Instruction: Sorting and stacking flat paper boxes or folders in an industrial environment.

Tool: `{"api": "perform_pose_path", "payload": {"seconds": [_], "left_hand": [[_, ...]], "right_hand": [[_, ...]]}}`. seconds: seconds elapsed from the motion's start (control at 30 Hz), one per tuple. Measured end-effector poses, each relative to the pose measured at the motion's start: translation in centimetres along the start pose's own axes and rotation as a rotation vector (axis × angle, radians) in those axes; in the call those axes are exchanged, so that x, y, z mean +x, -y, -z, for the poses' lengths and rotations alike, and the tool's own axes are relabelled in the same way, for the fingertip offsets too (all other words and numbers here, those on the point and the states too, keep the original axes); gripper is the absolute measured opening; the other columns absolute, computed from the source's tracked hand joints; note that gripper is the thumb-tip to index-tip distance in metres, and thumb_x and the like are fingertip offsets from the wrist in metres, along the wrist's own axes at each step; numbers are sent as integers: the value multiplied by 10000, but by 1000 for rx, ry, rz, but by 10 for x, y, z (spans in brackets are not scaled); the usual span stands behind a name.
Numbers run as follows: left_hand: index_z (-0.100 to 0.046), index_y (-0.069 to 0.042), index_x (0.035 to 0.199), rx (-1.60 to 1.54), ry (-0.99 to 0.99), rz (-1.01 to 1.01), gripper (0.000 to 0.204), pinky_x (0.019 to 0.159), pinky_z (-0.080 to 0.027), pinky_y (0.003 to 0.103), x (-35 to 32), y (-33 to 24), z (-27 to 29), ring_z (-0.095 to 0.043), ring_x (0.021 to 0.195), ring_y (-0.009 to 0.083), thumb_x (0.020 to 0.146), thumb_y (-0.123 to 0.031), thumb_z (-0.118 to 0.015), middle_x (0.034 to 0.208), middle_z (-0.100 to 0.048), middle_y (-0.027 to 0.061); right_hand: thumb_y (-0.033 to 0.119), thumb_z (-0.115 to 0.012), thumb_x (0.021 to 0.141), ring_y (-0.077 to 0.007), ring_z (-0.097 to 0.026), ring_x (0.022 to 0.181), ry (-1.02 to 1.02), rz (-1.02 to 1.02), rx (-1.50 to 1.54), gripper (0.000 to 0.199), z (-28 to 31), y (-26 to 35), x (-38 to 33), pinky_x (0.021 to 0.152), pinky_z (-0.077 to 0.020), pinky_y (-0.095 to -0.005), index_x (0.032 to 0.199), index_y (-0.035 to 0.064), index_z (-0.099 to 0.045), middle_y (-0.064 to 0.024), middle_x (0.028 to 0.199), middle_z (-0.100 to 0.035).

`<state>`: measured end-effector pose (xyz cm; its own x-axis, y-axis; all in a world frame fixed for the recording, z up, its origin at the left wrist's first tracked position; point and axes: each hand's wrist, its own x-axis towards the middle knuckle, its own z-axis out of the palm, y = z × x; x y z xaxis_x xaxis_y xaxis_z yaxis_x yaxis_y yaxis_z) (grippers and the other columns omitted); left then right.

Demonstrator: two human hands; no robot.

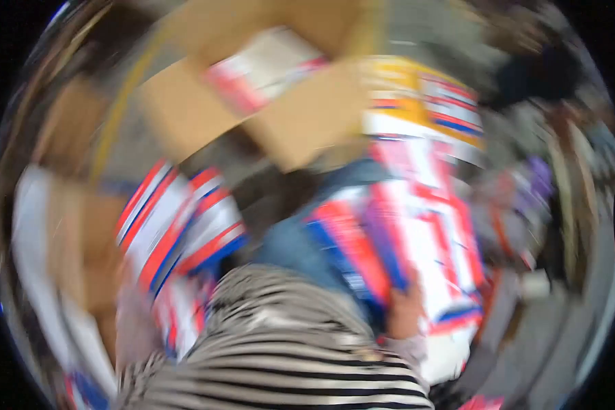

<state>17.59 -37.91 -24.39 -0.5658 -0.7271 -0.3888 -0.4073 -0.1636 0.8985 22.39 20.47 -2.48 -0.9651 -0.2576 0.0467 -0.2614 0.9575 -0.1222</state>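
Note:
Motion smears the whole picture. My right hand is at the lower edge of a stack of white packets with red and blue bands. It grips the near side of the stack, and part of the hand is hidden behind it. On my left, striped packets in the same red, white and blue stand tilted beside my body. My left hand is a pale blur along their outer side, with its fingers too smeared to make out.
An open cardboard box stands ahead with a white and pink packet inside. Beyond the right stack is a yellow and white package. Another cardboard box is at the left. Blurred bags lie at the right.

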Motion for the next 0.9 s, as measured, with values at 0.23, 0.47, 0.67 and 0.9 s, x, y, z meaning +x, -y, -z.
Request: {"api": "perform_pose_path", "payload": {"seconds": [0.23, 0.47, 0.67, 0.9], "left_hand": [[-587, 26, 876, -60, 1021, -445, 233, 750, -420, 309, -186, -88, -455, -522, 820, 172, 842, -203, -609, 865, -576, 104], [-570, 22, 949, -30, 1077, -750, 222, 807, -404, 329, -200, -57, -422, -509, 904, 220, 836, -168, -597, 956, -553, 129], [-556, 18, 1012, 270, 764, -957, 240, 856, -390, 346, -121, -57, -206, -498, 977, 261, 831, -138, -586, 1034, -534, 150], [-540, 13, 1085, 533, 493, -1231, 286, 914, -374, 367, -182, -144, -65, -485, 1061, 309, 826, -103, -574, 1126, -511, 174]], "right_hand": [[212, -548, 786, -436, -316, 1267, -20, -41, 14, 259, -16, 34, 9, 951, -336, -581, 1024, 157, -634, -202, 1435, -250], [222, -547, 787, -449, -333, 1244, -33, -24, 21, 203, -15, 34, 12, 898, -371, -583, 943, 139, -647, -205, 1436, -240], [239, -539, 801, -464, -332, 1243, -79, -73, 61, 225, -15, 13, 7, 933, -336, -618, 961, 111, -634, -187, 1435, -274], [178, -537, 803, -410, -413, 1208, -78, -34, 113, 261, 13, 10, 8, 923, -400, -541, 1044, 140, -628, -168, 1417, -300]]}}
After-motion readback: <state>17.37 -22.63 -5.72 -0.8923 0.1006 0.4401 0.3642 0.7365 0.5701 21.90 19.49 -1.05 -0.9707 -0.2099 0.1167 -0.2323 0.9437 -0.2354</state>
